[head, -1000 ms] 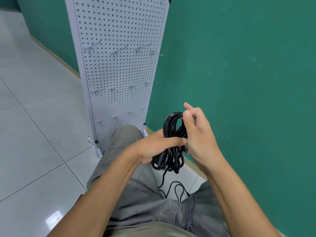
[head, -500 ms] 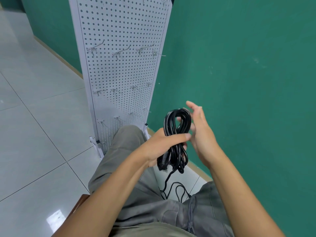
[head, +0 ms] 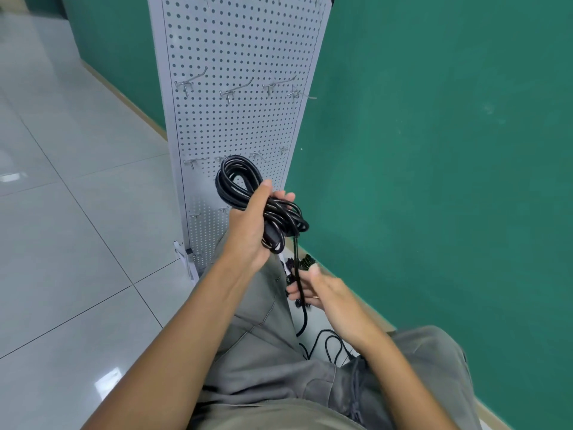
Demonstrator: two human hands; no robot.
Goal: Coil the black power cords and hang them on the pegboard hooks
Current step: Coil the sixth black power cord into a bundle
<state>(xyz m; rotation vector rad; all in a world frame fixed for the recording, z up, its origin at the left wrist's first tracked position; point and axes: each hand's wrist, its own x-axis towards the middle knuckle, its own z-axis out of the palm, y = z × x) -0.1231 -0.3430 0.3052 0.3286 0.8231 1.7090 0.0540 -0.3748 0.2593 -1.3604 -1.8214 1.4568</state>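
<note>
There is one wide-angle view, worn on the person's head and tilted forward and down over the forearms and lap. It sits close above the left hand (head: 248,231) and right hand (head: 322,290), which fill the centre. Ahead it faces the white pegboard (head: 238,57) standing near the green wall (head: 434,150), with tiled floor (head: 62,212) at left.

You're in a workshop or storage room. A tall white perforated metal pegboard (head: 238,57) with wire hooks (head: 235,90) stands against the teal painted wall (head: 434,150), on glossy pale floor tiles (head: 77,243).
</note>
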